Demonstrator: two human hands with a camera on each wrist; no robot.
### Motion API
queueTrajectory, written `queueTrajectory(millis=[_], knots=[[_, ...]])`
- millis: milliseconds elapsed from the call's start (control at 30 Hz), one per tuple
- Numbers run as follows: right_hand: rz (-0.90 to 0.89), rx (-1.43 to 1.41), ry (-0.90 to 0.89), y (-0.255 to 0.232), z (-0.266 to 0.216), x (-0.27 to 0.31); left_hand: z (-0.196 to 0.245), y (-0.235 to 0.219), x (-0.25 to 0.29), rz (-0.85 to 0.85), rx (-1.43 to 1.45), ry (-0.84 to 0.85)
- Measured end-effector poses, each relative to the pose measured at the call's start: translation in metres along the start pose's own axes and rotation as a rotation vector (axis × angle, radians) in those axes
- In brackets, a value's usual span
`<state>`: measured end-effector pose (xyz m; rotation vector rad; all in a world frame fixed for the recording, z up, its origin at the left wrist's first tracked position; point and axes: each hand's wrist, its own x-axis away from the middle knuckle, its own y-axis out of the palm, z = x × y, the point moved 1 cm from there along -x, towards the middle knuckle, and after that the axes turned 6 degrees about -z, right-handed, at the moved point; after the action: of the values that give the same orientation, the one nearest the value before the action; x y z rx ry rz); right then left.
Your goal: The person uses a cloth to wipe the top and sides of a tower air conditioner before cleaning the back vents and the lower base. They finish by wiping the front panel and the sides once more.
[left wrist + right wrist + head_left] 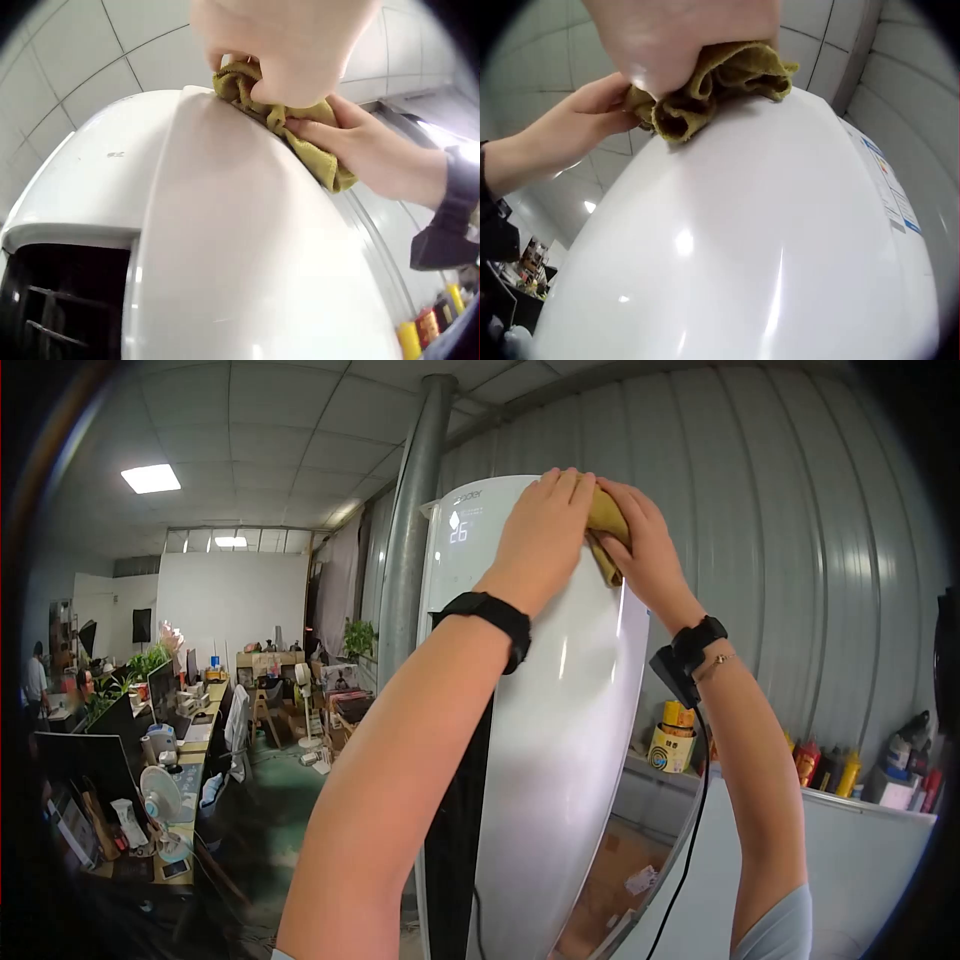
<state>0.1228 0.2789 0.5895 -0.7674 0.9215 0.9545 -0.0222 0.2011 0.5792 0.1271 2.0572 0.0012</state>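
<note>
A tall white floor-standing air conditioner [560, 700], its lit display reading 26, rises in front of me. Both hands are at its top edge on a folded yellow-green cloth [606, 518]. My left hand [545, 540] grips the cloth's left part; in the left wrist view its thumb and fingers curl onto the fabric. From the right side, my right hand [650, 550] holds the cloth, thumb on the near side. The bunched cloth [682, 112] lies against the glossy casing in the right wrist view, partly hidden under the right palm.
A metal pipe [410, 530] stands just left of the unit, a corrugated wall [760, 540] behind it. Yellow tins [674, 740] and several bottles [808, 760] sit at the right. A black cable [690, 840] hangs from the right wrist. Cluttered desks stand far left.
</note>
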Motion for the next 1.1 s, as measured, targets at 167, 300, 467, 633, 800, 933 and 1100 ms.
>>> queueTrajectory(millis=[167,300,467,633,800,933,1100], knots=[[0.001,-0.155,0.057,0.002,0.002,0.014,0.011,0.010,0.001,0.061,0.053,0.038],[-0.015,-0.232,0.130,0.000,0.015,0.031,0.023,0.023,0.003,0.099,0.063,0.056],[0.005,-0.308,0.245,0.001,0.037,0.078,0.058,0.039,0.009,0.030,0.007,0.055],[0.101,-0.368,0.417,0.016,0.024,0.132,0.082,0.054,0.029,-0.051,-0.103,0.122],[0.058,-0.433,0.508,0.020,-0.001,0.176,0.109,0.044,0.064,-0.222,-0.332,0.193],[0.024,-0.371,0.556,0.028,-0.013,0.230,0.132,0.033,0.094,-0.366,-0.363,0.250],[-0.063,-0.366,0.569,0.036,-0.049,0.309,0.159,0.010,0.149,-0.492,-0.373,0.413]])
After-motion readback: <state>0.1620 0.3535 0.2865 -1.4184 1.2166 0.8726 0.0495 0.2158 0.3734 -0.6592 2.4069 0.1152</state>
